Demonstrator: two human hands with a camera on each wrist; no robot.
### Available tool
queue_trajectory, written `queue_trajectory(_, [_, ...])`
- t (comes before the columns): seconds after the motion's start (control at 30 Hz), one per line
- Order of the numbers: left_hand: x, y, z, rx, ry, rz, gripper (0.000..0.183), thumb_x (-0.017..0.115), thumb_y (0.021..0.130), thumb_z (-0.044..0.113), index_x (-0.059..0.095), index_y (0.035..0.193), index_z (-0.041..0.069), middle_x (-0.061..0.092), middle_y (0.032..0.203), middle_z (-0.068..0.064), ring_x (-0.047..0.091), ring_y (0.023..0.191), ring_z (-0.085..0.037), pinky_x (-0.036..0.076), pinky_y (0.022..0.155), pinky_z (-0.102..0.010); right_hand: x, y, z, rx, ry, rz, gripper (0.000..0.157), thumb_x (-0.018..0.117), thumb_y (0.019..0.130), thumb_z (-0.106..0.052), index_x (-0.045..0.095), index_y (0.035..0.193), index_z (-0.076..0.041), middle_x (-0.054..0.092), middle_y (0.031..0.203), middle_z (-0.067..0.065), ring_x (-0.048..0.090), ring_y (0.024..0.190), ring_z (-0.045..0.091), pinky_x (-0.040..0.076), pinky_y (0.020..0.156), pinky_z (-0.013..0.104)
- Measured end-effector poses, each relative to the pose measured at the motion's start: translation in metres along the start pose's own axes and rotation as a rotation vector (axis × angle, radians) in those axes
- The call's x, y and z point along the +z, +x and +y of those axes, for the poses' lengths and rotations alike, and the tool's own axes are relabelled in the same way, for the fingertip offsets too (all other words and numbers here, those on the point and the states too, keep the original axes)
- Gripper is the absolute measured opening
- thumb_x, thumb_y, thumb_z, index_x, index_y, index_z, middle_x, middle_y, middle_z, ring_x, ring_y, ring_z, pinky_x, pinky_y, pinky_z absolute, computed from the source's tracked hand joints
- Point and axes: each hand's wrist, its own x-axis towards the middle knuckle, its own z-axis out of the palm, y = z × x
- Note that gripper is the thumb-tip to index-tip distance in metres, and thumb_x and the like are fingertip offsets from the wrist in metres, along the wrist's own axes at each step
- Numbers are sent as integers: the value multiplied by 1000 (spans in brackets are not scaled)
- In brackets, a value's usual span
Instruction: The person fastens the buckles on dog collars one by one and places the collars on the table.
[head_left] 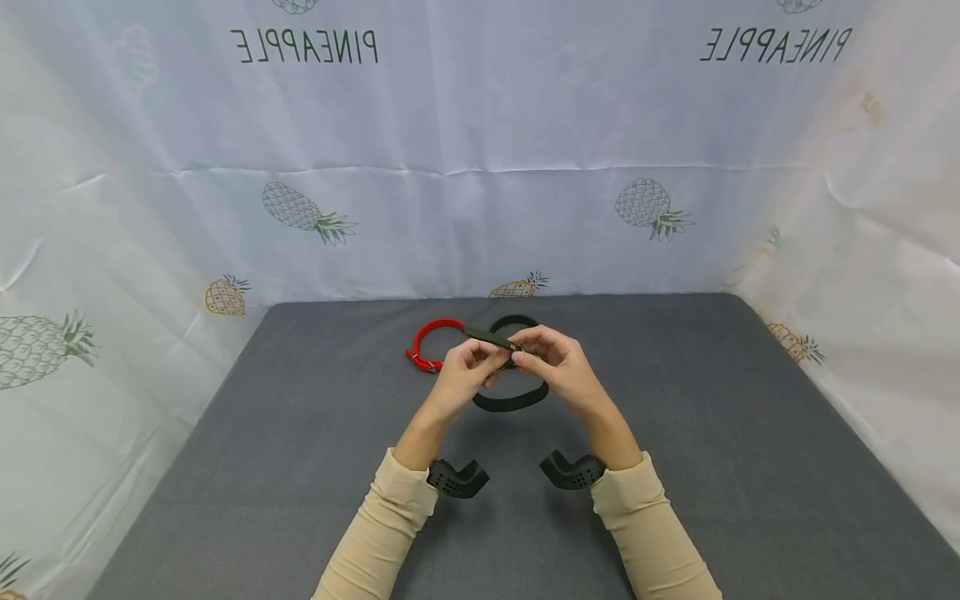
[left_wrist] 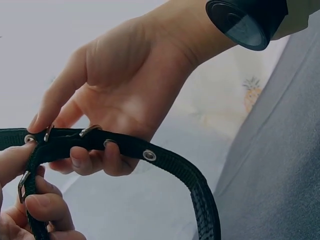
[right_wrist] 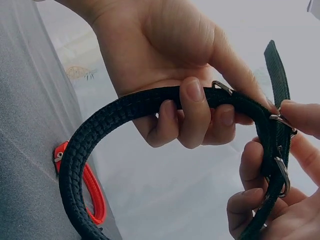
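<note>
A dark green collar (head_left: 512,403) with metal eyelets and rings is held up between both hands, its loop hanging below them. My left hand (head_left: 465,377) grips the band; in the right wrist view several of its fingers (right_wrist: 194,112) curl round it near a metal ring. My right hand (head_left: 564,367) pinches the collar by the buckle (right_wrist: 283,124), with thumb and fingers meeting the left fingertips. The strap's free end (right_wrist: 276,65) lies through the buckle and sticks out past it. In the left wrist view an eyelet (left_wrist: 149,155) shows on the band.
A red collar (head_left: 422,337) lies on the grey table (head_left: 300,467), just left of the hands. Behind the hands arcs a black band (head_left: 513,320), partly hidden. White pineapple-print curtains (head_left: 450,233) enclose the back and sides. Each wrist wears a black camera mount (head_left: 457,480).
</note>
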Motion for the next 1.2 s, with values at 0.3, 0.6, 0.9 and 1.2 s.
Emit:
queue_trajectory(0.3, [-2,0,0,-6,-9,-27,6,59,95,8,61,95,2,53,69,13,42,60,-5,37,62,-21,-4,0,1,-50,72,-84,19,58,94,-3,62,102,-20,64,99,-15,63,81,1,53,76,18])
queue_trajectory(0.6, [-6,-2,3,-50,7,-43,30,64,91,8,57,117,-4,63,98,11,61,84,-5,50,78,-18,-4,0,1,36,30,-10,6,52,98,-8,57,101,-11,61,87,-12,58,73,4,49,69,20])
queue_trajectory(0.9, [-6,-2,5,47,79,-52,26,68,89,7,60,111,-6,67,106,-7,62,86,-3,50,77,-20,-1,0,0,59,15,31,15,44,100,-3,49,110,6,59,93,-12,59,79,5,54,77,24])
queue_trajectory(1.2, [-5,0,-1,131,268,-11,25,74,83,3,63,105,-1,67,106,-22,63,87,-1,52,79,-18,2,1,-2,159,-97,30,24,39,103,-12,50,114,6,54,98,-9,51,88,6,42,81,25])
